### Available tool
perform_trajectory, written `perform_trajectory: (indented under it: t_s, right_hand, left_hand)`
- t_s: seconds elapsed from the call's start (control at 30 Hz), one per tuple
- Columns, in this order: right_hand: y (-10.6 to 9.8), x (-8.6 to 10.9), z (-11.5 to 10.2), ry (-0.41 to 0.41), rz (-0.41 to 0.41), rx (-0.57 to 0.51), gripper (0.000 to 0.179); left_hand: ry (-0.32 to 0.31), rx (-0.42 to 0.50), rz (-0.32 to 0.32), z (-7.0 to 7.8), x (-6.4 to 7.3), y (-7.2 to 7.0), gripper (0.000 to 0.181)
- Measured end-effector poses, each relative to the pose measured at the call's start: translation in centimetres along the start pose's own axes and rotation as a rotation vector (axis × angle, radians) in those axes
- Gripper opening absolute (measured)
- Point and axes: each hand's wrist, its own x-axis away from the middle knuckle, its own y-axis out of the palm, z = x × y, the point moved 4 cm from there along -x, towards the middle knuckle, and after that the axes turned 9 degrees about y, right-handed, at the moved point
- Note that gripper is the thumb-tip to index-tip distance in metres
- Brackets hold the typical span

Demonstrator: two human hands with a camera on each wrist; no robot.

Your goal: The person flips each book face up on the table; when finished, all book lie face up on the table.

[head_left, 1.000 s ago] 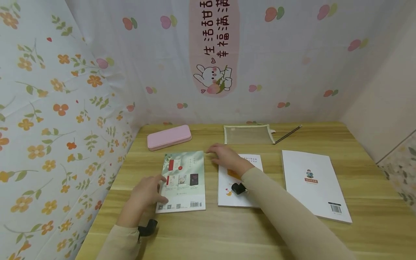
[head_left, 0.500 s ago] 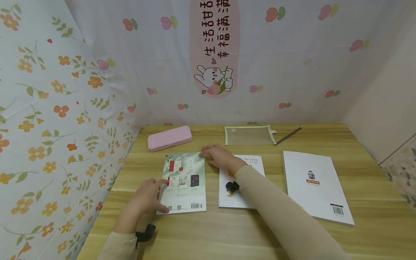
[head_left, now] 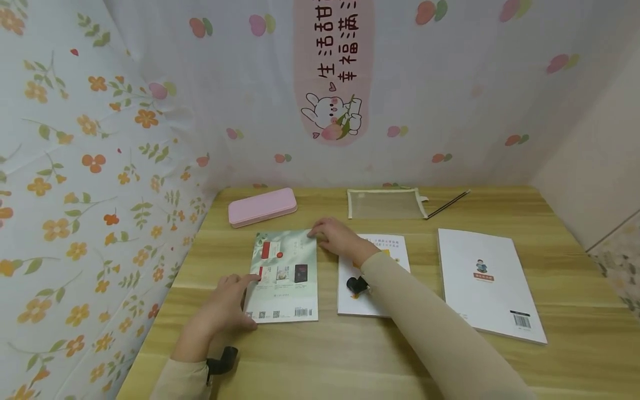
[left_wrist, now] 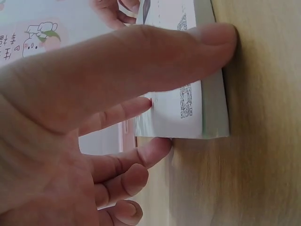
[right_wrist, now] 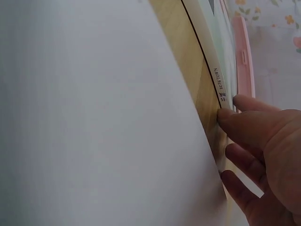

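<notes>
The thick pale green paperback book (head_left: 287, 297) lies flat on the yellow wood-grain surface (head_left: 290, 355), between the 2 bare hands. The left hand (head_left: 225, 305) has its thumb and fingers spread wide around the near left corner, touching it. The right hand (head_left: 340, 236) touches the far right corner, thumb at the spine; whether its fingers pinch, I cannot tell. With contact at just 2 opposite corners, uneven pressure could twist the book. A shift rightward could bump the white printed booklet (head_left: 346, 303) across a narrow gap; a forward push, the pink rectangular case (head_left: 262, 207). Bare surface lies on the near side.
</notes>
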Motion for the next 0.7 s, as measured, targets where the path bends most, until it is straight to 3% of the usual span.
perform_trajectory:
  t_s: [0.3,0.7]
  right_hand:
    - [0.2,-0.12,-0.38,0.083,0.077,-0.003,0.032]
    - [-0.62,0.52,0.23,0.105,0.074,-0.005,0.024]
  left_hand:
    - [-0.009,0.008,-0.035,-0.05,-0.2,-0.18,0.099]
    - [-0.014,0.008,-0.048,-0.13,-0.3,-0.15,0.098]
